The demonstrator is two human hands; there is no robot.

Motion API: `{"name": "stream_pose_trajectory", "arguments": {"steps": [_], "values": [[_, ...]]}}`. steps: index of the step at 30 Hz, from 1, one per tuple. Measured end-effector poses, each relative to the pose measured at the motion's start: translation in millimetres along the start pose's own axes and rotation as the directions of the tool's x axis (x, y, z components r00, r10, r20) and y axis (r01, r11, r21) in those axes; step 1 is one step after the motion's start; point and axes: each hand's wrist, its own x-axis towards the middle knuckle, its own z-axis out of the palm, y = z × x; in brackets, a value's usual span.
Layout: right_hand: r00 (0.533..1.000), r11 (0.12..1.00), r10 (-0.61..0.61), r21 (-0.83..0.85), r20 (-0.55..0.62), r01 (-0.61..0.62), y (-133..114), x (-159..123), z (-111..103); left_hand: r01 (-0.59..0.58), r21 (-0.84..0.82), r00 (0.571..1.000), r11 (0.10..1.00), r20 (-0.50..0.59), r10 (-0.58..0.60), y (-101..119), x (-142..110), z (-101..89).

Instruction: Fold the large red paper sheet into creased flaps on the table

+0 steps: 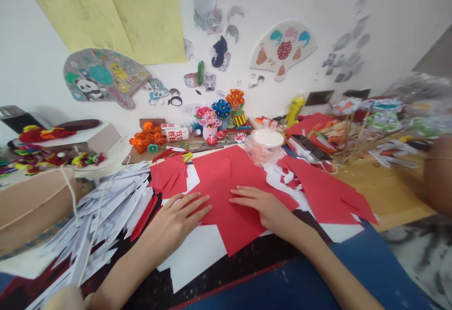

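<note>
Both hands lie palm down on red paper (226, 187) in the middle of the table. My left hand (183, 212) rests on its left side with the fingers stretched out. Opposite it, my right hand (263, 204) has straight fingers pointing left across the sheet. Neither hand grips anything. A vertical crease or edge runs up the red paper between them. White paper (197, 258) shows from beneath it toward me. Smaller red pieces (169, 175) are stacked beyond my left hand, and a larger red sheet (318, 190) lies to the right.
White paper strips (116, 201) are piled at left beside a tan bowl-like container (31, 201). A round white-lidded container in plastic (268, 138) stands behind the paper. Yellow-handled scissors (187, 157), a phone (310, 147), wooden sticks (341, 131) and craft flowers (208, 119) lie around.
</note>
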Motion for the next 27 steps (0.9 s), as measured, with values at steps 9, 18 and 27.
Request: {"name": "stream_pose_trajectory", "arguments": {"steps": [9,18,27], "values": [[0.991,0.996,0.091,-0.01,-0.102,-0.092,-22.8,4.6,4.4,0.01,-0.045,1.0,0.999,0.022,-0.009,-1.9,0.4,3.6],[0.993,0.999,0.043,-0.017,-0.109,-0.045,-19.2,1.9,7.9,0.002,-0.043,1.0,0.999,0.03,0.0,-2.0,-1.8,2.6],[0.993,0.999,0.043,-0.002,-0.109,-0.043,-16.0,-1.3,11.4,0.005,-0.086,0.999,0.996,0.044,-0.001,-1.9,-1.2,1.7]]}}
